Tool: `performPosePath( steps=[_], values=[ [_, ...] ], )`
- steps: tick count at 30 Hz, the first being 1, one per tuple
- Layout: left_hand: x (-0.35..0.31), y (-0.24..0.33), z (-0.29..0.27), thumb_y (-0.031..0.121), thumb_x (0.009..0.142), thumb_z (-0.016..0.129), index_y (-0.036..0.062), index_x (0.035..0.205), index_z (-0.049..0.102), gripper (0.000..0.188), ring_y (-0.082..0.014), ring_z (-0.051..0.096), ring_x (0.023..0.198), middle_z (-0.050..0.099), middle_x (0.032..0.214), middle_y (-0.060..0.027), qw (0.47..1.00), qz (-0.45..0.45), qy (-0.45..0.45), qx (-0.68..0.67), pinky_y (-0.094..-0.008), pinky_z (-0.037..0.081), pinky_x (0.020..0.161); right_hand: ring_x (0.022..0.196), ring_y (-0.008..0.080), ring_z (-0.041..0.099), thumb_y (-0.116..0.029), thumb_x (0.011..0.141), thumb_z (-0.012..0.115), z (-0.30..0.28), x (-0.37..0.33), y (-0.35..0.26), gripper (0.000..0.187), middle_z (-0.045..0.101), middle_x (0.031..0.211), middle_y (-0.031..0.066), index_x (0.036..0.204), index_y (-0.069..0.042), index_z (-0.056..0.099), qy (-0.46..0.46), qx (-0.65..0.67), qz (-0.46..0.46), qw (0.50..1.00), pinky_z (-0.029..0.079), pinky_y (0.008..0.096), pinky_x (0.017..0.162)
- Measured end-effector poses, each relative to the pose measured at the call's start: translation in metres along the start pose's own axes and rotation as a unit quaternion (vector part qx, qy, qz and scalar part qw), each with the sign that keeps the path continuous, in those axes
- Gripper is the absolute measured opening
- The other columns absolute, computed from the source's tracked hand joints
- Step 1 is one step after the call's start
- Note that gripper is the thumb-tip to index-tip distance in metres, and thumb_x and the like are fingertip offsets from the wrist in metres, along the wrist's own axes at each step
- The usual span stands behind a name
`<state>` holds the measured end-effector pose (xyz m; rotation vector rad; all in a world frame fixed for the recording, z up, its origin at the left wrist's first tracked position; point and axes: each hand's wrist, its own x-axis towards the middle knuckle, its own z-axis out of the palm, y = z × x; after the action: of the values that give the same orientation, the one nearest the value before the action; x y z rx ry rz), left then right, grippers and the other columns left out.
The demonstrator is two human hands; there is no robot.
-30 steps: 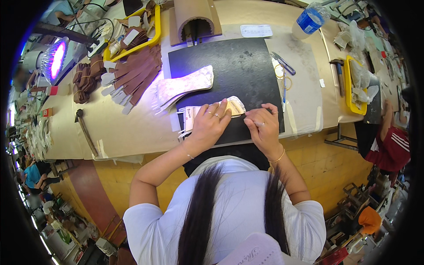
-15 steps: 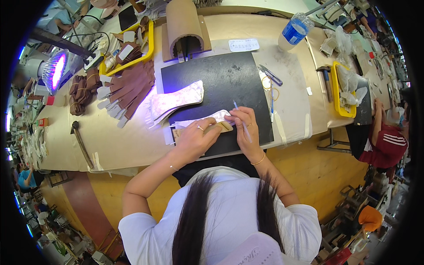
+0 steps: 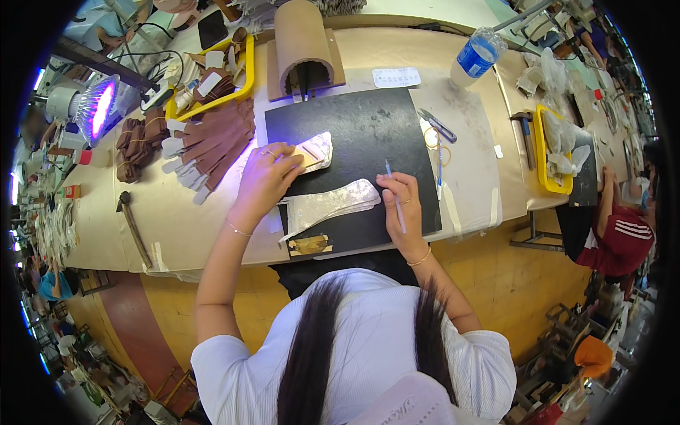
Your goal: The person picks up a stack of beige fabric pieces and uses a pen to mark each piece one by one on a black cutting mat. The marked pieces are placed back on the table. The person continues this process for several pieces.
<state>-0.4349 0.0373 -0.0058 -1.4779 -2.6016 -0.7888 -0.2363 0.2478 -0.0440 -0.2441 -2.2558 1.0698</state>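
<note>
My left hand [image 3: 263,178] pinches a small yellowish flat piece [image 3: 309,156] at its edge, over the upper stack of pale, waisted flat pieces [image 3: 326,144]. The hand covers much of that stack. Between the fingers of my right hand [image 3: 401,216] is a slim pale pen [image 3: 403,225], its tip pointing away from me. A second pile of pale, waisted pieces [image 3: 333,204] lies nearer me, just left of the right hand. Both piles rest on a black mat [image 3: 361,117]. Close to the mat's front edge is a yellowish taped patch [image 3: 309,245].
Brown strips [image 3: 216,145] fan out at left, below a yellow tray [image 3: 248,78] and a lit lamp [image 3: 95,110]. A hammer [image 3: 133,228] lies nearer. Snips [image 3: 439,126] and a bottle [image 3: 476,57] are right of the mat. Another person [image 3: 615,234] sits far right.
My left hand has moved from the near pile up and left to the far one, with the yellowish piece. The near pile and taped patch are now uncovered. My right hand keeps the pen.
</note>
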Motion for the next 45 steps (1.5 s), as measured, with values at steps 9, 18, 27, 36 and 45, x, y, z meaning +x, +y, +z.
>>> performPosePath(
  steps=[9, 18, 27, 36, 45],
  values=[
    [-0.023, 0.064, 0.037, 0.019, 0.083, 0.079, 0.0092, 0.102, 0.077, 0.022, -0.0266, 0.064, 0.100, 0.071, 0.114, -0.0084, 0.996, 0.067, -0.015, -0.053, -0.0385, 0.051, 0.086, 0.102, 0.0245, 0.067, -0.017, 0.109, 0.047, -0.007, -0.014, 0.007, 0.023, 0.057, 0.115, 0.0150, 0.117, -0.002, 0.062, -0.002, 0.105, 0.057, 0.993, 0.052, 0.0349, 0.093],
    [-0.021, 0.074, 0.065, 0.021, 0.085, 0.075, 0.0081, 0.102, 0.076, 0.022, -0.0249, 0.060, 0.104, 0.069, 0.117, -0.0084, 0.997, 0.062, -0.019, -0.048, -0.0379, 0.048, 0.088, 0.097, 0.0242, 0.072, -0.019, 0.111, 0.043, 0.000, -0.012, 0.005, 0.026, 0.052, 0.119, 0.0148, 0.118, 0.000, 0.060, -0.006, 0.113, 0.105, 0.988, 0.054, 0.0336, 0.090],
    [-0.019, 0.076, 0.066, 0.020, 0.082, 0.079, 0.0084, 0.100, 0.078, 0.022, -0.0263, 0.063, 0.102, 0.070, 0.117, -0.0078, 0.997, 0.062, -0.011, -0.050, -0.0390, 0.050, 0.086, 0.098, 0.0248, 0.072, -0.020, 0.111, 0.043, -0.002, -0.012, 0.006, 0.027, 0.051, 0.120, 0.0157, 0.120, 0.001, 0.059, -0.014, 0.117, 0.108, 0.987, 0.055, 0.0330, 0.090],
    [-0.019, 0.078, 0.069, 0.020, 0.085, 0.076, 0.0082, 0.105, 0.074, 0.024, -0.0251, 0.063, 0.096, 0.070, 0.120, -0.0111, 0.996, 0.084, -0.022, -0.002, -0.0394, 0.049, 0.083, 0.095, 0.0228, 0.070, -0.012, 0.103, 0.057, -0.008, 0.001, 0.005, 0.018, 0.074, 0.101, 0.0082, 0.101, -0.005, 0.072, -0.046, -0.002, 0.000, 0.999, 0.045, 0.0369, 0.091],
    [-0.021, 0.079, 0.072, 0.019, 0.085, 0.075, 0.0076, 0.106, 0.074, 0.024, -0.0241, 0.062, 0.091, 0.070, 0.121, -0.0120, 0.995, 0.094, -0.001, 0.014, -0.0384, 0.048, 0.079, 0.092, 0.0231, 0.069, -0.012, 0.097, 0.065, -0.004, 0.010, 0.005, 0.009, 0.073, 0.093, 0.0063, 0.094, -0.005, 0.071, -0.087, -0.028, -0.050, 0.995, 0.043, 0.0371, 0.087]
  ],
)
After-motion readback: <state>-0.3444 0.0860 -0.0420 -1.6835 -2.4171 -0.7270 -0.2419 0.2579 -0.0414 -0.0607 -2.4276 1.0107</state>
